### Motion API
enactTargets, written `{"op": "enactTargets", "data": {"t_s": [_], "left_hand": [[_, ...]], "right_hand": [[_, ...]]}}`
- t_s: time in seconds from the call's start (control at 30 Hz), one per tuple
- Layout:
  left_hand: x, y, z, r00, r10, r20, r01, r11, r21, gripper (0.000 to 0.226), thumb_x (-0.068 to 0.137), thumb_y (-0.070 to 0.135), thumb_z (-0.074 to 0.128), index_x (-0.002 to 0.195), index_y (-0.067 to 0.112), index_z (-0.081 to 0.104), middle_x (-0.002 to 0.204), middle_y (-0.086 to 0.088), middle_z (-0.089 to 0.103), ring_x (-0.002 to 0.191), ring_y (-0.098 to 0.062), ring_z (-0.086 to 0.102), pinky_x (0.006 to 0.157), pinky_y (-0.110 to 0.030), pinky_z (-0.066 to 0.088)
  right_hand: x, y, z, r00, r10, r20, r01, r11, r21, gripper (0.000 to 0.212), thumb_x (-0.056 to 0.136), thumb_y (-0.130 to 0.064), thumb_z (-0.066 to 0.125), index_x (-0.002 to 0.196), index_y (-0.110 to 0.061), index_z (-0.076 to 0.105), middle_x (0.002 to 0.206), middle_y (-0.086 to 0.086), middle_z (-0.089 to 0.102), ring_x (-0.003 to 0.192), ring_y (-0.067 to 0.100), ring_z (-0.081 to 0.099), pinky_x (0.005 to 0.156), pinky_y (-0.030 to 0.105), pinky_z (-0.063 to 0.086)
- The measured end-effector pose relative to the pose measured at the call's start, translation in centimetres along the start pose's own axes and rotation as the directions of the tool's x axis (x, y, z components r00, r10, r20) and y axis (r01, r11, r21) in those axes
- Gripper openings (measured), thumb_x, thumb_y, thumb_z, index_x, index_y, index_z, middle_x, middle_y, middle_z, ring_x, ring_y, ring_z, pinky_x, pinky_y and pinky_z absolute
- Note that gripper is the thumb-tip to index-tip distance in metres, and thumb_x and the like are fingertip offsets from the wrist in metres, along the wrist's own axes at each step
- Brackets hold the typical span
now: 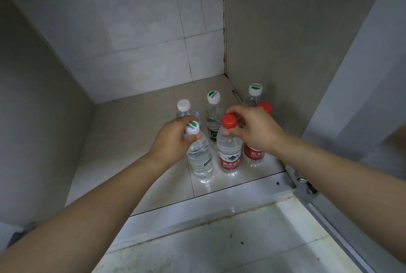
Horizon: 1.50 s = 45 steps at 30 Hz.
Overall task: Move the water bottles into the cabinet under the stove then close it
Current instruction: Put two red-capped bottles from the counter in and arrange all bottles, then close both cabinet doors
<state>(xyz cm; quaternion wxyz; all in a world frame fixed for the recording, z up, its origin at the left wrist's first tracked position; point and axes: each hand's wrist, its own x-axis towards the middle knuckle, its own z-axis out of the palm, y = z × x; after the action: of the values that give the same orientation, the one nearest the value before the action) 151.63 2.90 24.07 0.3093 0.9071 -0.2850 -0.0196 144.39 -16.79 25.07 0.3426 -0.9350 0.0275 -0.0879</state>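
Several water bottles stand upright on the tiled cabinet floor (pixel 131 140), grouped at its right side. My left hand (pixel 171 140) grips the neck of a clear bottle with a white-and-green cap (pixel 200 158) at the front. Beside it my right hand (pixel 252 132) holds a red-capped, red-labelled bottle (pixel 229 154) by its neck. Behind my right hand stands a second red-labelled bottle (pixel 254 156), partly hidden. Further back are a plain white-capped bottle (pixel 184 106), a green-labelled bottle (pixel 214 116) and another white-and-green-capped bottle (pixel 254 94) near the right wall.
The cabinet door (pixel 362 74) stands open at the right, with a metal hinge (pixel 304 184) at the bottom front corner. Tiled walls close the back and left. A white sill (pixel 197 204) runs along the cabinet front, with the kitchen floor below it.
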Motion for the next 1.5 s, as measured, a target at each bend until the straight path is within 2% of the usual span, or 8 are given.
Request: {"op": "enactTargets", "data": {"t_s": [0.2, 0.37, 0.53, 0.7, 0.9, 1.2, 1.33, 1.5], "left_hand": [[0.2, 0.4, 0.1, 1.0, 0.006, 0.02, -0.006, 0.999, 0.035, 0.04, 0.082, 0.02, 0.068, 0.12, 0.016, 0.058, 0.118, -0.007, 0.063, 0.101, -0.022, 0.061, 0.082, -0.023, 0.042], [0.4, 0.5, -0.3, 0.997, 0.032, 0.068, -0.041, 0.989, 0.145, 0.042, 0.084, 0.025, 0.065, 0.124, 0.019, 0.053, 0.122, -0.006, 0.059, 0.106, -0.022, 0.057, 0.084, -0.023, 0.04], [0.0, 1.1, -0.8, 0.993, 0.069, 0.093, -0.088, 0.971, 0.224, 0.052, 0.085, 0.038, 0.062, 0.131, 0.02, 0.046, 0.132, -0.005, 0.053, 0.113, -0.022, 0.053, 0.085, -0.023, 0.038], [0.0, 2.5, -2.6, 0.983, 0.035, 0.179, -0.094, 0.939, 0.331, 0.06, 0.089, 0.054, 0.045, 0.138, 0.022, 0.036, 0.137, -0.006, 0.048, 0.116, -0.025, 0.051, 0.088, -0.034, 0.045], [-2.9, 5.2, -7.4, 0.972, 0.056, 0.227, -0.132, 0.933, 0.336, 0.072, 0.084, 0.067, 0.034, 0.14, 0.022, 0.035, 0.14, -0.007, 0.047, 0.122, -0.027, 0.048, 0.095, -0.033, 0.04], [-11.1, 16.3, -21.7, 0.933, -0.034, 0.359, -0.112, 0.919, 0.378, 0.085, 0.075, 0.07, 0.015, 0.141, 0.019, 0.035, 0.145, -0.005, 0.041, 0.131, -0.026, 0.038, 0.107, -0.037, 0.032], [-14.5, 22.5, -29.9, 0.919, -0.048, 0.39, -0.104, 0.927, 0.36, 0.083, 0.076, 0.071, 0.017, 0.142, 0.024, 0.033, 0.148, -0.001, 0.038, 0.136, -0.021, 0.033, 0.11, -0.038, 0.029], [-16.7, 30.4, -41.6, 0.897, -0.01, 0.441, -0.133, 0.947, 0.292, 0.085, 0.076, 0.072, 0.017, 0.144, 0.022, 0.029, 0.149, -0.003, 0.034, 0.138, -0.021, 0.029, 0.111, -0.042, 0.028]], "right_hand": [[-0.1, 0.1, 0.0, 1.0, -0.001, -0.032, 0.0, 0.998, -0.055, 0.035, 0.074, -0.027, 0.076, 0.103, -0.016, 0.06, 0.094, 0.001, 0.069, 0.082, 0.013, 0.06, 0.075, 0.028, 0.049], [-0.2, -0.2, 0.1, 0.999, -0.034, -0.019, 0.03, 0.983, -0.183, 0.039, 0.079, -0.028, 0.072, 0.112, -0.015, 0.055, 0.109, 0.003, 0.063, 0.094, 0.016, 0.057, 0.07, 0.018, 0.03], [-0.6, -0.6, -0.1, 0.998, -0.037, 0.044, 0.048, 0.961, -0.274, 0.05, 0.083, -0.031, 0.066, 0.126, -0.014, 0.047, 0.124, 0.005, 0.056, 0.113, 0.021, 0.052, 0.079, 0.02, 0.028], [-2.1, -1.6, -1.9, 0.987, -0.034, 0.157, 0.084, 0.943, -0.322, 0.06, 0.087, -0.043, 0.054, 0.136, -0.013, 0.036, 0.137, 0.01, 0.046, 0.125, 0.026, 0.044, 0.102, 0.035, 0.039], [-6.1, -5.7, -6.7, 0.979, 0.06, 0.196, 0.017, 0.928, -0.373, 0.069, 0.09, -0.048, 0.047, 0.144, -0.011, 0.024, 0.152, 0.01, 0.026, 0.141, 0.025, 0.023, 0.113, 0.034, 0.023], [-14.9, -20.3, -17.8, 0.928, 0.308, 0.21, -0.223, 0.91, -0.35, 0.09, 0.075, -0.071, 0.018, 0.146, -0.016, 0.021, 0.15, 0.011, 0.032, 0.139, 0.031, 0.027, 0.112, 0.041, 0.026], [-18.2, -28.6, -24.8, 0.894, 0.401, 0.201, -0.326, 0.889, -0.322, 0.079, 0.085, -0.066, 0.035, 0.147, -0.023, 0.011, 0.154, 0.001, 0.022, 0.143, 0.026, 0.015, 0.115, 0.046, 0.017], [-21.1, -40.4, -33.5, 0.866, 0.459, 0.2, -0.372, 0.857, -0.357, 0.08, 0.085, -0.069, 0.03, 0.147, -0.023, 0.011, 0.156, -0.001, 0.017, 0.145, 0.022, 0.008, 0.117, 0.047, 0.013]]}}
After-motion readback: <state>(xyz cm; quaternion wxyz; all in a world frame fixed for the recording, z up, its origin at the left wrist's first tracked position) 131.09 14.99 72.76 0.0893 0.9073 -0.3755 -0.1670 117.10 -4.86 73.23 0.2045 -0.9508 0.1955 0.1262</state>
